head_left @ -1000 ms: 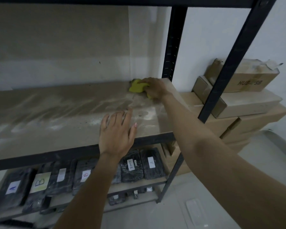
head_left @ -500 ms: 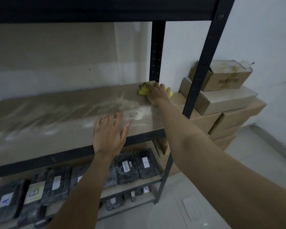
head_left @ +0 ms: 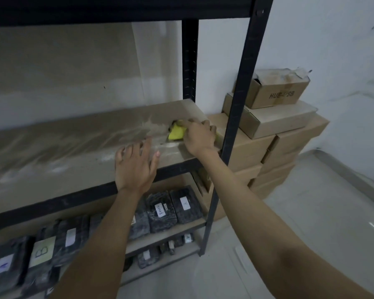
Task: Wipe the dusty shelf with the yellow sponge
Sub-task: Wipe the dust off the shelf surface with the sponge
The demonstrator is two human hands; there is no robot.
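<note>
Left hand (head_left: 136,167) — fingers spread flat at the shelf (head_left: 52,152) front edge, likely bracing the body.
Right hand (head_left: 198,137) — curled over the yellow sponge (head_left: 177,133), pressing it onto the board's right end, beside the front post (head_left: 235,117); dust streaks lie beyond.

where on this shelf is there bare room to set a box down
The dusty shelf is bare from its left end to the left hand, back to the wall. The right end is taken: the right hand presses the yellow sponge beside the front post. The lower shelf is crowded with black packets.
</note>
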